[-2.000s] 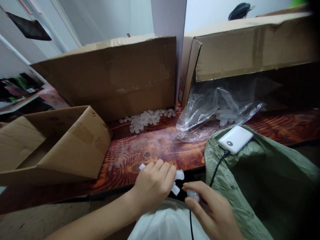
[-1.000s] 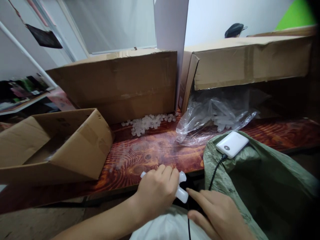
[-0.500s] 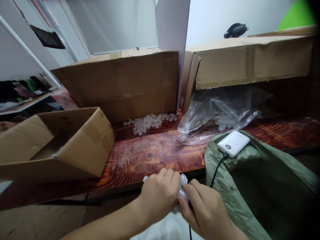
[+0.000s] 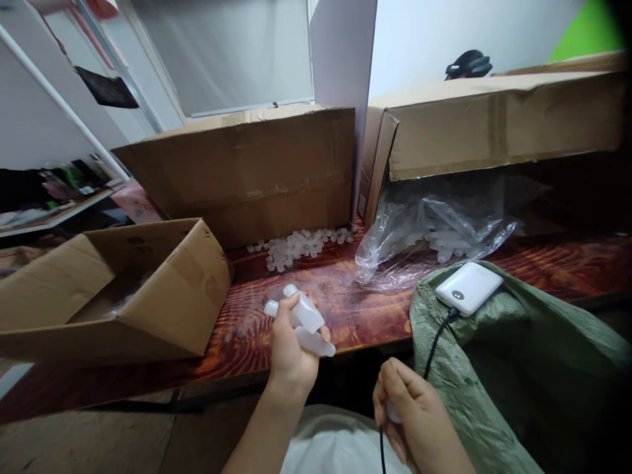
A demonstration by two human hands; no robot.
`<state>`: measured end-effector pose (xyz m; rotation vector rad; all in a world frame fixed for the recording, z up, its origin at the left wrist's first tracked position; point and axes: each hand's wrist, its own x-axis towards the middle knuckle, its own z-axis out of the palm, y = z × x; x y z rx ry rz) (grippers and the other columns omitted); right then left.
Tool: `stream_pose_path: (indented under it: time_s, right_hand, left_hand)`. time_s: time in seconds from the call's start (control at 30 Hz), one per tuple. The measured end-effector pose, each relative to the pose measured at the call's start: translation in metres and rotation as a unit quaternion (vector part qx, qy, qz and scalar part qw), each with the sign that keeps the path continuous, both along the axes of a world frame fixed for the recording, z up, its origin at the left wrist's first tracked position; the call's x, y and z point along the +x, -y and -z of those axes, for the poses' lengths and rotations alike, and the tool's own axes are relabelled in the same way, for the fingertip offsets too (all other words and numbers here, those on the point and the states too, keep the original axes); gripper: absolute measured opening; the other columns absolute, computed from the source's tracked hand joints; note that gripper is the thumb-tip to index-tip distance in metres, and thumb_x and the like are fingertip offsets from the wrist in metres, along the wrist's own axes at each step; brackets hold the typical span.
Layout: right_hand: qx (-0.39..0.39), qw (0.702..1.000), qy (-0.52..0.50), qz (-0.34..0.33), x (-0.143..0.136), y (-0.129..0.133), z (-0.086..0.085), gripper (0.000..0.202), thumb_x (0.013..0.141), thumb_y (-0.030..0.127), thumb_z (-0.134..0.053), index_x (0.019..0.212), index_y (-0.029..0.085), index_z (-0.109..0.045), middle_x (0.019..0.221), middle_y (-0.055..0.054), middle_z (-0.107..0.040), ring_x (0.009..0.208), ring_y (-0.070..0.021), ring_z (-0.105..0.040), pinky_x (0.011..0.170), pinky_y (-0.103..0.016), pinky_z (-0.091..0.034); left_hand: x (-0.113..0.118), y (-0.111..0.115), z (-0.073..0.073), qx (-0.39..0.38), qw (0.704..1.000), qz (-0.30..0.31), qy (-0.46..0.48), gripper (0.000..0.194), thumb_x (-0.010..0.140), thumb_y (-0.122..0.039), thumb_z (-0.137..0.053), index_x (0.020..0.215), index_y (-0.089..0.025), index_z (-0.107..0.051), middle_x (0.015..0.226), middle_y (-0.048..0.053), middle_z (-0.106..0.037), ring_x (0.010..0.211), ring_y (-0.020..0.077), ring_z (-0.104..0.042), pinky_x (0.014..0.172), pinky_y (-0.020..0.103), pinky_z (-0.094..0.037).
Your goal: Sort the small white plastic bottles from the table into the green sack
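Observation:
My left hand (image 4: 289,355) is raised over the front edge of the table, palm up. Its fingers curl around two small translucent plastic bottles (image 4: 308,315), which lie tilted and touching each other, with rounded pale ends sticking out past the thumb. Lower and to the right, my right hand (image 4: 409,408) is closed in front of my lap. A whitish, smooth piece shows between its fingers, mostly hidden, so its kind cannot be made out. A black cable (image 4: 430,349) passes beside that hand. Beyond my left hand, a pile of small white caps (image 4: 299,247) lies on the table.
An open cardboard box (image 4: 197,289) stands at left. Larger cardboard boxes (image 4: 257,171) line the back. A clear plastic bag (image 4: 380,253) with more translucent pieces spills from the right box. A white power bank (image 4: 469,288) sits on a green sack (image 4: 498,408) over the right edge.
My hands were together on the bottles; now they are apart. My left hand has risen and turned palm up with the bottles, while my right hand has dropped slightly lower.

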<state>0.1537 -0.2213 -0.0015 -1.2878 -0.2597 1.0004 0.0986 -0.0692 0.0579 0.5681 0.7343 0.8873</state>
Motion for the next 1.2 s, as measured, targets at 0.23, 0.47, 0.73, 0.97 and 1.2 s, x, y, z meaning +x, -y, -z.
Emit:
stream_pose_path:
  time_s: [0.23,0.47,0.73,0.97,1.2]
  right_hand:
    - [0.005,0.998,0.058,-0.006,0.004,-0.005,-0.005,0.05,0.073,0.06,-0.072,0.099,0.017,-0.069,0.08,-0.005,-0.069,0.076,-0.0169,-0.066,0.072,-0.027,-0.055]
    - [0.01,0.993,0.071,0.097,0.003,-0.017,-0.009,0.05,0.075,0.053,-0.074,0.115,0.024,-0.069,0.103,-0.005,-0.071,0.084,-0.0168,-0.065,0.078,-0.027,-0.055]
    - [0.091,0.987,0.075,0.105,-0.009,-0.01,-0.001,0.03,0.084,0.039,-0.07,0.109,0.024,-0.069,0.11,-0.009,-0.072,0.1,-0.022,-0.068,0.086,-0.03,-0.057]
    - [0.155,0.852,0.482,0.137,-0.007,0.001,0.002,0.038,0.082,0.003,-0.064,0.115,0.023,-0.062,0.118,-0.009,-0.068,0.105,-0.0212,-0.068,0.086,-0.03,-0.058]
    - [0.171,0.69,0.699,0.085,0.016,0.022,0.003,0.055,0.081,-0.007,-0.058,0.132,0.012,-0.05,0.124,-0.015,-0.061,0.115,-0.0222,-0.06,0.09,-0.032,-0.056]
  left_hand:
    - [0.006,0.005,-0.003,-0.104,0.993,-0.018,0.051,0.013,0.077,-0.028,-0.059,0.082,-0.018,-0.053,0.068,-0.002,-0.053,0.045,0.0103,-0.048,0.037,0.023,-0.038]
    - [0.005,0.025,-0.019,-0.149,0.987,0.002,0.063,0.01,0.081,-0.024,-0.054,0.083,-0.015,-0.055,0.071,0.002,-0.055,0.047,0.0125,-0.048,0.038,0.025,-0.038]
    - [0.008,0.03,-0.024,-0.153,0.981,0.019,0.12,0.011,0.084,-0.026,-0.049,0.08,-0.017,-0.054,0.068,0.0,-0.05,0.045,0.0103,-0.044,0.038,0.022,-0.037]
    - [0.012,0.031,-0.023,-0.213,0.965,0.059,0.143,0.016,0.087,-0.027,-0.044,0.075,-0.017,-0.049,0.066,0.0,-0.047,0.043,0.0084,-0.037,0.034,0.019,-0.032]
    - [0.021,0.043,-0.022,-0.238,0.963,0.064,0.107,0.013,0.084,-0.027,-0.052,0.076,-0.016,-0.05,0.067,-0.002,-0.048,0.042,0.007,-0.037,0.03,0.018,-0.032]
